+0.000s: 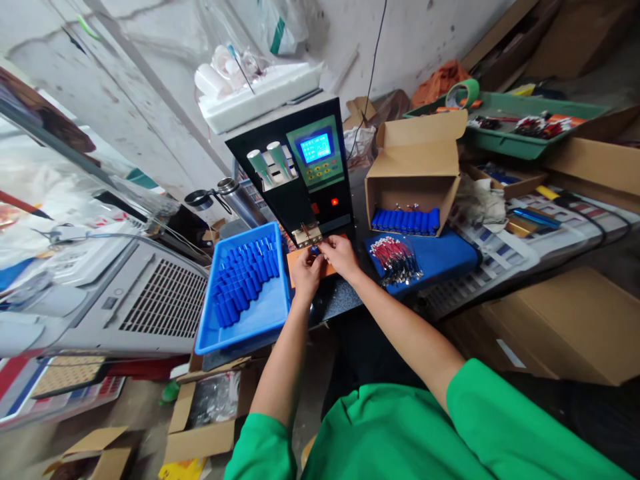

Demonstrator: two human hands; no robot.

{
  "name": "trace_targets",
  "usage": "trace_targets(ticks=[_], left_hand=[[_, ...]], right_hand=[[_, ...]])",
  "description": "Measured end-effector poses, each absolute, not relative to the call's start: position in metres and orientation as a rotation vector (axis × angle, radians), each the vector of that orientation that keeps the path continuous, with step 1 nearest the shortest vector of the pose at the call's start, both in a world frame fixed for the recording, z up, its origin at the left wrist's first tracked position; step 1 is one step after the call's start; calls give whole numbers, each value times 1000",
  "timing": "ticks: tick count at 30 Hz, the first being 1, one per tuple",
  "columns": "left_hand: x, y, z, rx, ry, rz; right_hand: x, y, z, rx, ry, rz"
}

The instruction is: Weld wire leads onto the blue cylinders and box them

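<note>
I saw my left hand (306, 269) and right hand (339, 255) apparently pinching a blue cell (315, 250) under the welder's head (307, 234) at twelve o'clock, a step I judged to be welding, calling next for steady holding.

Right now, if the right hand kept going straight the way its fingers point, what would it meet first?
The right hand points forward and slightly left, so it would most likely meet the small blue piece pinched between both hands, then the welder head of the black machine. Depth is hard to judge.

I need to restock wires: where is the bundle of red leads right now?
The red leads lie on a blue pad to the right of the right hand, just in front of the open cardboard box.
</note>
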State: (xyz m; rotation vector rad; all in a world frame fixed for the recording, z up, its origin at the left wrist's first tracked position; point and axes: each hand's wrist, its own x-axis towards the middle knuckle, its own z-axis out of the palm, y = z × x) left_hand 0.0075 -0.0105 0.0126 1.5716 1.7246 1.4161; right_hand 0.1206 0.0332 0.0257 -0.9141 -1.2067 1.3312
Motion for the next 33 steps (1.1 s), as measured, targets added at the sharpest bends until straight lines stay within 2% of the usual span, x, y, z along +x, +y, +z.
trace_targets(ticks=[10, 33], left_hand=[[5, -9, 3, 1535, 1698, 1412], [3, -6, -3, 1526, 1730, 1410]], right_hand=[[119, 31, 33, -1094, -1294, 1171], [116, 32, 29, -1117, -1309, 1158]])
